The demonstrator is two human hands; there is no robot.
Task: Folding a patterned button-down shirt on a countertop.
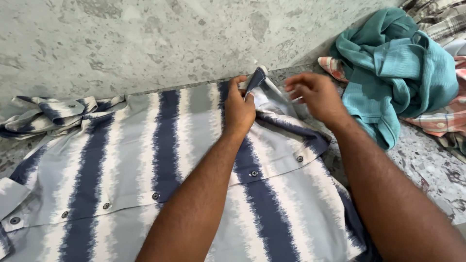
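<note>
A button-up shirt [121, 160] with blue, grey and white stripes lies spread flat on a speckled stone surface, its button row running across the lower middle. My left hand [239, 107] pinches the raised collar [256, 78] at the shirt's far edge. My right hand [315, 97] hovers just right of the collar, fingers slightly curled and blurred, touching or nearly touching the collar fabric. One sleeve [53, 112] lies bunched at the far left.
A heap of clothes sits at the right: a teal garment [395, 68] on top of plaid orange and grey pieces [444, 119]. A mottled grey stone wall [145, 43] rises right behind the shirt. Bare speckled counter [427, 170] shows at lower right.
</note>
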